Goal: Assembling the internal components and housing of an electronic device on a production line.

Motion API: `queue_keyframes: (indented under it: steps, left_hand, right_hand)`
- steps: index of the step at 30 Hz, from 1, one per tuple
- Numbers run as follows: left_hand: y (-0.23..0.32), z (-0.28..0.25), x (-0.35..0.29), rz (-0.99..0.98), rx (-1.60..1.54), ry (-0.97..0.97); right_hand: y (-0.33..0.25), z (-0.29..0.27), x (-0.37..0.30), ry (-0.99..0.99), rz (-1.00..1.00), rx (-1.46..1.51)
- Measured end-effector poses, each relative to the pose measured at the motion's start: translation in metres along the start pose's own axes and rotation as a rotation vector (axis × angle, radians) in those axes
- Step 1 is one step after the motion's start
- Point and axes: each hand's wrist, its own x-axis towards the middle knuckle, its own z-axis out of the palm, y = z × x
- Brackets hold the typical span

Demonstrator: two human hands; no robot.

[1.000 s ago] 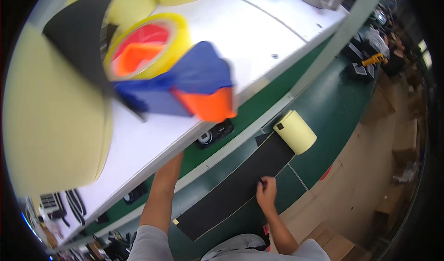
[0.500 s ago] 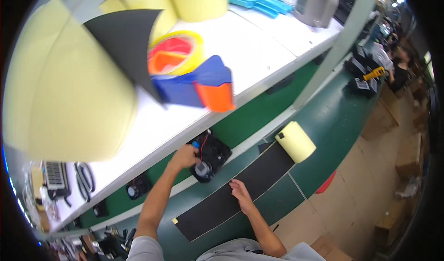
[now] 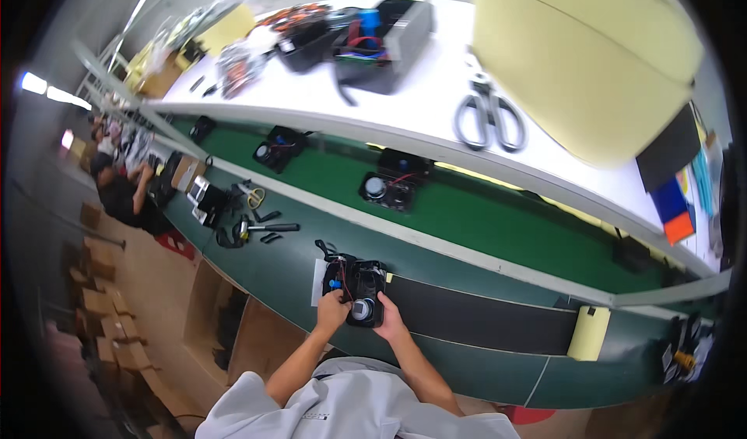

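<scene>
A black plastic housing (image 3: 356, 272) lies before me at the bench's front edge, opened out in two halves. Set in its right half is a round silver speaker (image 3: 362, 309). Red wires and a small blue part (image 3: 334, 285) show in the left half. My left hand (image 3: 333, 312) grips the lower left side, fingers curled over its edge near the blue part. On the right side, my right hand (image 3: 391, 320) holds the housing with the thumb along its edge. A pale sheet (image 3: 319, 280) sticks out beneath the left half.
A black strip (image 3: 482, 314) runs right to a yellow roll (image 3: 590, 333). A hammer (image 3: 268, 227) and yellow-handled scissors (image 3: 255, 198) lie left. Similar housings (image 3: 393, 182) sit on the green belt (image 3: 482, 225), under a white shelf holding black-handled scissors (image 3: 489, 116). A co-worker (image 3: 124, 194) sits far left.
My view has swung left. The housing has come off the green belt to the bench in front of me. My right hand has left the black strip and now holds the housing too.
</scene>
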Motion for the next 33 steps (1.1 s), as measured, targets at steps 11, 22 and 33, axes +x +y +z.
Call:
queue_keyframes:
  steps: [11,22,33]
  left_hand:
    - [-0.025,-0.049,0.003,0.029,-0.463,-0.122]
    - [-0.076,-0.051,0.079,0.843,-0.042,0.057]
    - [-0.100,-0.046,0.080,0.610,-0.310,0.179]
  right_hand:
    - [0.000,0.034,0.005,0.387,-0.424,-0.267]
    - [0.056,0.108,0.008,0.430,-0.663,-0.506]
    - [0.082,0.096,0.054,0.692,-0.804,-1.125]
